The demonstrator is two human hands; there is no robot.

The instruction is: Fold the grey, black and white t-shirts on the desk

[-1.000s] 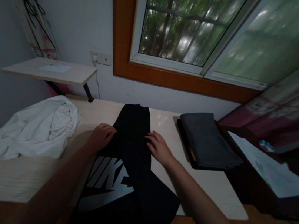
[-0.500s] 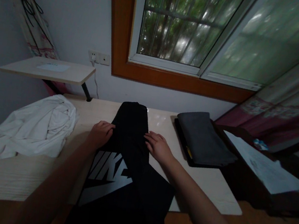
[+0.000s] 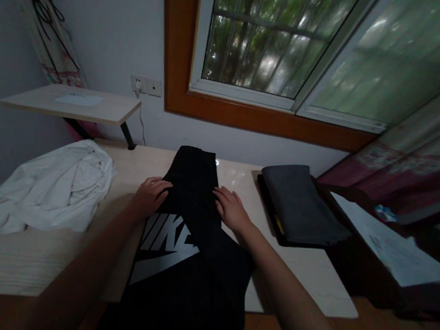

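Observation:
A black shirt (image 3: 205, 262) with large white NIKE lettering and a swoosh lies lengthwise on the pale wooden table (image 3: 65, 258), folded narrow at its far end. Its near part hangs toward me and blends into dark cloth at the bottom. My left hand (image 3: 151, 196) rests on the shirt's left edge, fingers stretched inward over the fabric. Opposite it, my right hand (image 3: 232, 208) touches the right edge with its fingers extended and slightly apart. Both hands look open, pressing on the cloth.
A crumpled white cloth (image 3: 55, 184) lies on the left, below a small raised shelf (image 3: 104, 109). Folded dark grey clothing (image 3: 300, 204) sits on the right. Beyond the table's right edge is a dark surface with white paper (image 3: 390, 243). A window (image 3: 280, 36) is behind.
The shirt has shifted away from me, its lettering now higher on the table. Its far end looks flatter and straighter. Both hands have moved slightly forward with it.

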